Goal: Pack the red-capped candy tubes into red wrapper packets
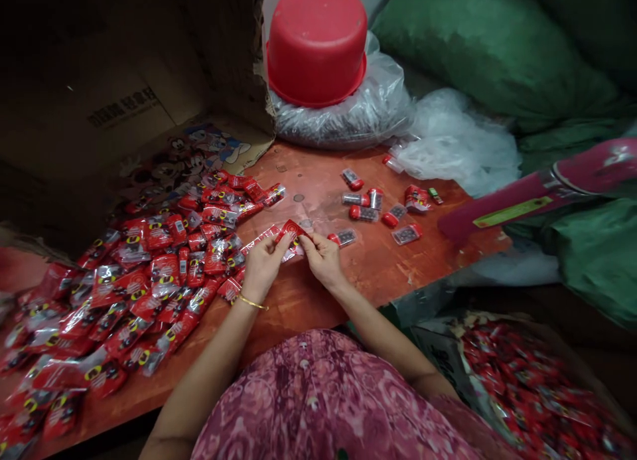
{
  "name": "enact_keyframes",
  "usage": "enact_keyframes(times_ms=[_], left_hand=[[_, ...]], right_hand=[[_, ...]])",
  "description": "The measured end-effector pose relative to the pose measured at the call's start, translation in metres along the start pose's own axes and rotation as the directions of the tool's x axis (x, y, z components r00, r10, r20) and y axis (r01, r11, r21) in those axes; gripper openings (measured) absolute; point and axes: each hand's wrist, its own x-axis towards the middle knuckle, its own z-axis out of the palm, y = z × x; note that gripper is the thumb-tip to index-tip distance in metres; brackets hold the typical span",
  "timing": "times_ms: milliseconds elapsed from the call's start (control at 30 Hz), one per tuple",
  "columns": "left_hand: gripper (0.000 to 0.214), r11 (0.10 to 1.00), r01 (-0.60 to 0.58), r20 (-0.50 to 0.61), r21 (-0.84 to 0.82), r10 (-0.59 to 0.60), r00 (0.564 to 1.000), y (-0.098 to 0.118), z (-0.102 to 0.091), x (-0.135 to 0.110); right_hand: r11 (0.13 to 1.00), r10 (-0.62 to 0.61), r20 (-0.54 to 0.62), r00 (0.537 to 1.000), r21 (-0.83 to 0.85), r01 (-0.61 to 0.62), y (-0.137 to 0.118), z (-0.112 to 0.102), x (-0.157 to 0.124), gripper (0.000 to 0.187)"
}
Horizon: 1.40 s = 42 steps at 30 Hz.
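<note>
In front of me, just above the table, a small red printed plastic packet is stretched between both hands. My left hand pinches its left side, and a gold bangle circles that wrist. The packet's right side is pinched by my right hand. Whether anything is inside the packet I cannot tell. Beyond my right hand lie several clear tubes with red caps and dark contents. One such tube is right beside its fingers. A heap of red packets spreads to the left of my left hand.
A large cardboard box stands open behind the heap on the orange table. Farther back, an upturned red basin rests on a filled plastic bag. A pink pole juts in at right. Below right is a container of red packets.
</note>
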Motion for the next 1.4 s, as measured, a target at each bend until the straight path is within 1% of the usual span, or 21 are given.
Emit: enact_keyframes(times_ms=[33, 67, 133, 167, 300, 433, 500, 600, 667, 733, 800, 833, 867, 933, 1000, 1067, 1133, 1200, 1267, 1333, 1400], left_hand=[[0.035, 0.988, 0.095, 0.053, -0.125, -0.089, 0.995, -0.001, 0.002, -0.003], [0.036, 0.959, 0.164, 0.088, -0.231, -0.147, 0.985, -0.001, 0.005, -0.007], [0.039, 0.893, 0.235, 0.092, -0.384, -0.216, 0.972, -0.002, 0.009, -0.012], [0.040, 0.866, 0.261, 0.085, -0.426, -0.249, 0.965, -0.003, 0.011, -0.014], [0.039, 0.802, 0.357, 0.068, -0.478, -0.372, 0.926, -0.007, 0.013, -0.014], [0.045, 0.790, 0.342, 0.036, -0.508, -0.378, 0.925, -0.006, 0.015, -0.009], [0.046, 0.792, 0.341, 0.038, -0.506, -0.374, 0.927, -0.003, 0.016, -0.007], [0.045, 0.798, 0.353, 0.036, -0.488, -0.386, 0.922, 0.002, 0.013, -0.003], [0.044, 0.794, 0.379, 0.048, -0.475, -0.407, 0.912, 0.003, 0.009, -0.001], [0.044, 0.787, 0.403, 0.074, -0.467, -0.419, 0.905, 0.003, 0.006, 0.001], [0.044, 0.780, 0.417, 0.106, -0.466, -0.418, 0.902, 0.002, 0.004, 0.002], [0.044, 0.777, 0.421, 0.118, -0.468, -0.417, 0.901, 0.002, 0.004, 0.002], [0.045, 0.773, 0.423, 0.126, -0.472, -0.416, 0.901, 0.001, 0.004, 0.002], [0.046, 0.765, 0.429, 0.136, -0.480, -0.418, 0.898, 0.001, 0.004, 0.002], [0.048, 0.760, 0.438, 0.147, -0.480, -0.422, 0.895, 0.000, 0.004, 0.001], [0.048, 0.761, 0.446, 0.168, -0.471, -0.419, 0.892, 0.000, 0.005, 0.001], [0.048, 0.766, 0.453, 0.194, -0.456, -0.411, 0.891, 0.000, 0.006, 0.000], [0.048, 0.769, 0.454, 0.203, -0.450, -0.407, 0.890, -0.001, 0.008, -0.002], [0.048, 0.771, 0.445, 0.182, -0.455, -0.409, 0.894, -0.001, 0.010, -0.003], [0.049, 0.774, 0.436, 0.154, -0.459, -0.414, 0.897, 0.000, 0.011, -0.004], [0.049, 0.773, 0.437, 0.143, -0.459, -0.422, 0.895, 0.001, 0.012, -0.005]], right_hand=[[1.000, -0.016, -0.013, 1.000, -0.019, 0.016, 0.000, -0.001, -0.002, 0.035], [0.999, -0.028, -0.019, 0.999, -0.036, 0.028, 0.000, -0.001, -0.004, 0.036], [0.998, -0.035, -0.021, 0.999, -0.054, 0.033, 0.000, -0.001, -0.007, 0.036], [0.998, -0.031, -0.018, 0.999, -0.054, 0.030, 0.000, 0.000, -0.009, 0.035], [0.999, -0.015, -0.005, 1.000, -0.032, 0.015, 0.001, 0.005, -0.013, 0.025], [0.997, -0.025, 0.040, 0.999, -0.067, 0.028, 0.002, 0.008, -0.015, 0.029], [0.991, -0.047, 0.062, 0.997, -0.126, 0.055, 0.001, 0.001, -0.014, 0.035], [0.937, -0.195, 0.156, 0.968, -0.263, 0.231, 0.002, -0.027, -0.005, 0.037], [0.846, -0.269, 0.223, 0.937, -0.411, 0.341, 0.006, -0.057, 0.005, 0.033], [0.711, -0.213, 0.254, 0.943, -0.622, 0.328, 0.015, -0.086, 0.015, 0.034], [0.592, -0.117, 0.295, 0.948, -0.746, 0.305, 0.025, -0.108, 0.022, 0.036], [0.562, -0.084, 0.310, 0.947, -0.770, 0.302, 0.030, -0.115, 0.023, 0.035], [0.559, -0.069, 0.319, 0.945, -0.773, 0.302, 0.033, -0.119, 0.023, 0.034], [0.613, -0.075, 0.300, 0.951, -0.738, 0.281, 0.038, -0.120, 0.018, 0.032], [0.715, -0.060, 0.214, 0.975, -0.672, 0.192, 0.037, -0.113, 0.007, 0.031], [0.848, 0.010, 0.104, 0.995, -0.528, 0.046, 0.032, -0.103, -0.007, 0.029], [0.945, 0.113, 0.053, 0.992, -0.313, -0.091, 0.022, -0.092, -0.020, 0.028], [0.978, 0.184, 0.074, 0.980, -0.115, -0.175, 0.010, -0.082, -0.030, 0.027], [0.978, 0.209, 0.110, 0.972, -0.003, -0.210, -0.002, -0.076, -0.036, 0.026], [0.977, 0.202, 0.145, 0.969, 0.043, -0.210, -0.012, -0.073, -0.039, 0.025], [0.978, 0.190, 0.201, 0.961, 0.046, -0.203, -0.020, -0.073, -0.040, 0.022]])
